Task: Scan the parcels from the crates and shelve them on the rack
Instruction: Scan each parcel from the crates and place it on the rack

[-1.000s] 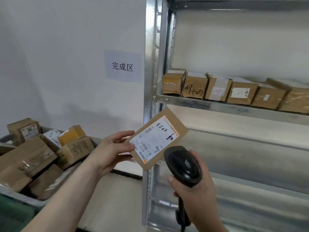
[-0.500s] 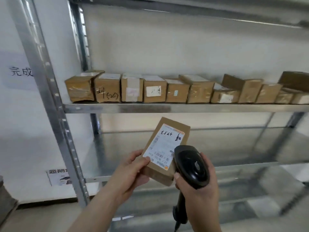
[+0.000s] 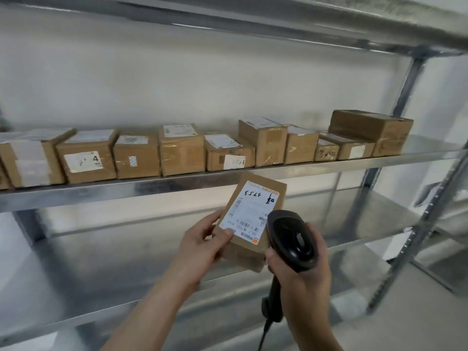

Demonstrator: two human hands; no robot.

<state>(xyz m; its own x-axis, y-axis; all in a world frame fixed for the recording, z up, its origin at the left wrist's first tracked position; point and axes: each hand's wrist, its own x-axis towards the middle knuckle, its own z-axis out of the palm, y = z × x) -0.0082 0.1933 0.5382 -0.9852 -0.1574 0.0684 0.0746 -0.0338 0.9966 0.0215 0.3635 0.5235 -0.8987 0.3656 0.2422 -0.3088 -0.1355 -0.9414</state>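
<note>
My left hand (image 3: 202, 245) grips a small brown cardboard parcel (image 3: 255, 198) by its lower left corner, thumb on its white shipping label, which faces me with handwritten digits on it. My right hand (image 3: 301, 277) holds a black barcode scanner (image 3: 291, 240) by the handle, its head right beside the parcel's lower right edge. Both are in front of the metal rack (image 3: 157, 186), just below the shelf that carries a row of several brown parcels (image 3: 181, 149).
The shelf below (image 3: 106, 254) is bare shiny metal. The parcel row ends with a larger box (image 3: 371, 130) at the right, with a bare strip of shelf beyond it. Rack uprights (image 3: 407, 79) stand at the right; a second rack's post (image 3: 415, 247) slants nearby.
My view has swung right along the rack; the crate of parcels and the wall sign are out of sight. The parcel and scanner stay together in my hands, now nearer the filled shelf.
</note>
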